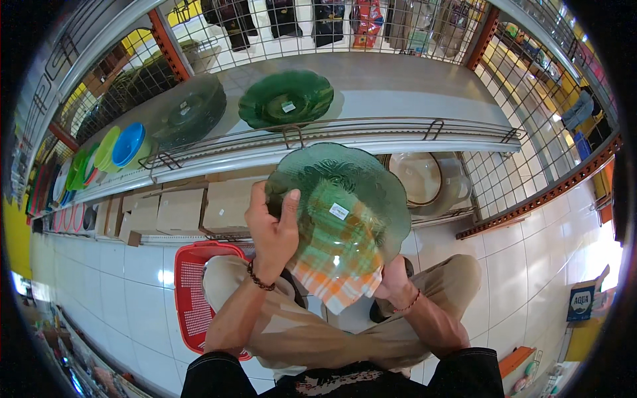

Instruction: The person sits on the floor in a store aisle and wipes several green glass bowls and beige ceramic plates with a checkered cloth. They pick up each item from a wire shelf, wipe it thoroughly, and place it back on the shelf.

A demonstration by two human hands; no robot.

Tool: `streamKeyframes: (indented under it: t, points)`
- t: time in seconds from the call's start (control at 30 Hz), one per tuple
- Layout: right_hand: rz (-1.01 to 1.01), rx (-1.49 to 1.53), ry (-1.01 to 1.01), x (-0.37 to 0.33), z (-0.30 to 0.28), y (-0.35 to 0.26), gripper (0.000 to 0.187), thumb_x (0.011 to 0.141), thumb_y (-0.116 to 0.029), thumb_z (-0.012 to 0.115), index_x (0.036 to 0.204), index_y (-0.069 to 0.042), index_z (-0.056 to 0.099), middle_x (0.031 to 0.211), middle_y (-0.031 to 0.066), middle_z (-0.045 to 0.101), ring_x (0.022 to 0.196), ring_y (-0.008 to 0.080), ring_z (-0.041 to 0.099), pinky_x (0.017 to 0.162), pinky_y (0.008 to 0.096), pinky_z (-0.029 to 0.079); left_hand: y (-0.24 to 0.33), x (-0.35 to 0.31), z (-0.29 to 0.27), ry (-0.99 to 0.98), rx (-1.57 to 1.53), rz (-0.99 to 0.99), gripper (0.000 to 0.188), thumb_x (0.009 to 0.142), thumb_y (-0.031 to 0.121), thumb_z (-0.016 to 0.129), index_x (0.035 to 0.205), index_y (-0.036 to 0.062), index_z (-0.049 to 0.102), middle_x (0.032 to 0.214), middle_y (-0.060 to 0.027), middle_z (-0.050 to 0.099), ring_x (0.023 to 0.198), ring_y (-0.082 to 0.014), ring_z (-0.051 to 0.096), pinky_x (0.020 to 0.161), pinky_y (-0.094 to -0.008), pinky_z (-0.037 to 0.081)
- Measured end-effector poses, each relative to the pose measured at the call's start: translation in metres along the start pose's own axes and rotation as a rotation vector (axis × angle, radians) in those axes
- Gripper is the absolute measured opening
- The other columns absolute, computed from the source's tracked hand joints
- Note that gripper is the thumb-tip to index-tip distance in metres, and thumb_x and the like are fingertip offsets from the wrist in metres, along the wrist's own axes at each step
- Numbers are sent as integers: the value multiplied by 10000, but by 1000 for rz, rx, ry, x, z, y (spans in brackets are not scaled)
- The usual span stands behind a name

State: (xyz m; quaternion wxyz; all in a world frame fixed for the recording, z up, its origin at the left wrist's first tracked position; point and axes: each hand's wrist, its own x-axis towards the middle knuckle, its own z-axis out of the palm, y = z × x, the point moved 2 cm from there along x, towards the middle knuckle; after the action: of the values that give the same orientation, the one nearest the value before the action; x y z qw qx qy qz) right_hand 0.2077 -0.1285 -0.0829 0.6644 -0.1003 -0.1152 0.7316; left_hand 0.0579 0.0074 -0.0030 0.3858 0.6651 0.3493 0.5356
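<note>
A translucent green glass plate (pixel 312 174) with a scalloped rim and a white sticker is held up in front of me. My left hand (pixel 273 229) grips its left edge, thumb on the upper face and fingers behind. Under the plate lies an orange, green and white checked cloth (pixel 338 286), seen through the glass and hanging past the lower rim. My right hand (pixel 394 282) is at the plate's lower right edge, closed on the cloth; its fingers are mostly hidden beneath the glass and fabric.
On the upper shelf (pixel 411 86) stand a green glass plate (pixel 285 99), a smoky dark plate (pixel 189 113) and blue (pixel 131 142) and green bowls. A wire rail (pixel 371 126) edges it. Below are cardboard boxes (pixel 180 211) and brown-rimmed plates (pixel 415 179). A red basket (pixel 189 292) sits by my left knee.
</note>
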Motion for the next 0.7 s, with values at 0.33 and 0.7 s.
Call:
streamKeyframes:
  t: [0.33,0.7]
  points:
    - [-231,-62,169,12,-7,-23,596,938,-479,392,1372,-72,359,1316,131,481,1157,290,511,971,451,435,3,-14,26,-136,131,174,346,831,124,638,1130,-7,523,1096,-161,523,1036,-254,500,905,-343,387]
    - [52,-128,169,-2,19,-27,622,943,-496,376,1375,-49,343,1342,126,460,1177,267,501,983,448,422,8,4,2,-156,0,65,381,855,137,630,1164,-39,490,1129,-138,546,1061,-206,521,925,-315,396]
